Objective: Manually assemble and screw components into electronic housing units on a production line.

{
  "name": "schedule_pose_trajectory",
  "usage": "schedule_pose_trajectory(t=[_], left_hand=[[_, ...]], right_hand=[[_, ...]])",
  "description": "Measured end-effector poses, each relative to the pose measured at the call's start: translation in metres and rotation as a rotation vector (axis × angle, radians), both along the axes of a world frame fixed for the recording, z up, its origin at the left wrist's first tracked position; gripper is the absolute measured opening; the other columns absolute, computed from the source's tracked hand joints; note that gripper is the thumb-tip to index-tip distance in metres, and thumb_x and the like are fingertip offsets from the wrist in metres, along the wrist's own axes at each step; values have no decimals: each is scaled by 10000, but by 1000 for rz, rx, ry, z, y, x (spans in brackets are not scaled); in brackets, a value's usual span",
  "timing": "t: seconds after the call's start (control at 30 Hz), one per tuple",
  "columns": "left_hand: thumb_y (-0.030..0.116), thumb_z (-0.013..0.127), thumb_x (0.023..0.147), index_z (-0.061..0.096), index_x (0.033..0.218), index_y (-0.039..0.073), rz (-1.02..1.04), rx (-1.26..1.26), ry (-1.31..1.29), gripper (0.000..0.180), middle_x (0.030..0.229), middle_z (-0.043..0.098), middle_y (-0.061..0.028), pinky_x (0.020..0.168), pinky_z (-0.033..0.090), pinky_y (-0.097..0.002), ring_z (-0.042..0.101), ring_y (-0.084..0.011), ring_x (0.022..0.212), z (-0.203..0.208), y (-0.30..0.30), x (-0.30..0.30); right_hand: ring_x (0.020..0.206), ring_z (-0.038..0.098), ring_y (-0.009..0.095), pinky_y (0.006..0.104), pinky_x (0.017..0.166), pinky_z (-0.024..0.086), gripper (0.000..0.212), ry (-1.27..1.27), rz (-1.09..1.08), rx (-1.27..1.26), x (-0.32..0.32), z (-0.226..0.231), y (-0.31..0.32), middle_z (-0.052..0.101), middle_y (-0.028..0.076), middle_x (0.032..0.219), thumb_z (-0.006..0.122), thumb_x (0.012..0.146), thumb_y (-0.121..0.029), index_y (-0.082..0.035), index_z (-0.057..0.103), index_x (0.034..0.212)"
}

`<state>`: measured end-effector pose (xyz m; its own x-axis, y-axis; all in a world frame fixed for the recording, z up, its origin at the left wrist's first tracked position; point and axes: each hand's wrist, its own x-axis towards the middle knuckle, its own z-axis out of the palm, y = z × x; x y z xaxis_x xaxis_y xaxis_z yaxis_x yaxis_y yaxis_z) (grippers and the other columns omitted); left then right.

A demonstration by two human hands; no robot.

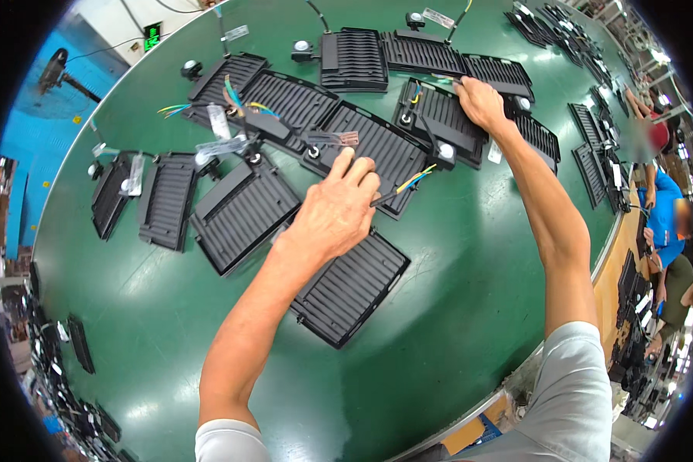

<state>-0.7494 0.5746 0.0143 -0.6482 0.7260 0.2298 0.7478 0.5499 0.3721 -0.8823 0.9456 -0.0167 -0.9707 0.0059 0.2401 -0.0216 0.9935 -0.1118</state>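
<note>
My left hand (335, 208) is closed, fingers curled, above the top end of a black ribbed floodlight (354, 289). What it grips is hidden under the palm. A black cable with bare coloured wires (416, 180) sticks out beside it, and a clear-wrapped tag (329, 138) lies just past the fingertips. Farther right, my right hand (481, 104) is closed with its fingertips at a cable end with green and yellow wires (445, 78). Below that hand lies another ribbed floodlight (443, 119), with a small round sensor (445, 152) near its lower corner.
Several more floodlights surround these on the green table (439, 308), including one at the left (167, 200) and one at the back (354, 58). Dark lamps (589, 154) are lined up along the right edge. Beyond it, a co-worker in blue (666, 223) stands near more parts.
</note>
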Motion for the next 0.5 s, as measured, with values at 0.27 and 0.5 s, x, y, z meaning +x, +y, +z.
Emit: schedule_pose_trajectory(t=[0.27, 0.5], left_hand=[[119, 642, 781, 599, 959, 51, 17, -4, 70, 195, 1063, 558, -76, 686, 592, -395, 504, -268, 1176, -15, -86, 87], [92, 611, 802, 624, 1147, 88, 203, -42, 134, 345, 1238, 548, -82, 650, 589, -403, 489, -291, 1321, -14, -235, 168]], right_hand=[[1091, 631, 424, 457, 929, 483, 328, 97, 227, -224, 93, -42, -47, 683, 237, 1149, 471, 1045, -198, 37, 624, 1215], [863, 591, 473, 514, 741, 449, 181, 188, 507, -169, 134, -30, -240, 593, 267, 915, 538, 1024, -158, 15, 548, 972]])
